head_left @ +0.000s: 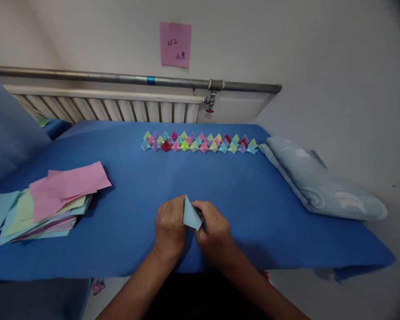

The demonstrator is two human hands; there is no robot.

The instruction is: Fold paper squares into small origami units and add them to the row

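Note:
A folded light blue paper (191,215) is held between my two hands above the near middle of the blue-covered table (126,249). My left hand (171,226) is closed on its left side. On its right side my right hand (213,226) pinches the lower corner, with the fingertips partly hidden behind the paper. The paper comes to a point at the top. Beyond my hands, folded paper pieces (203,146) in many colours stand in close rows along the back. A loose stack of coloured paper sheets (66,186), pink on top, lies at the left.
A folded pale blue blanket (320,182) lies on the right side of the table. Behind the table are a white radiator (113,109) and a metal pipe (120,78). A pink note (175,44) is stuck to the wall. A blue curtain (10,129) hangs at the left.

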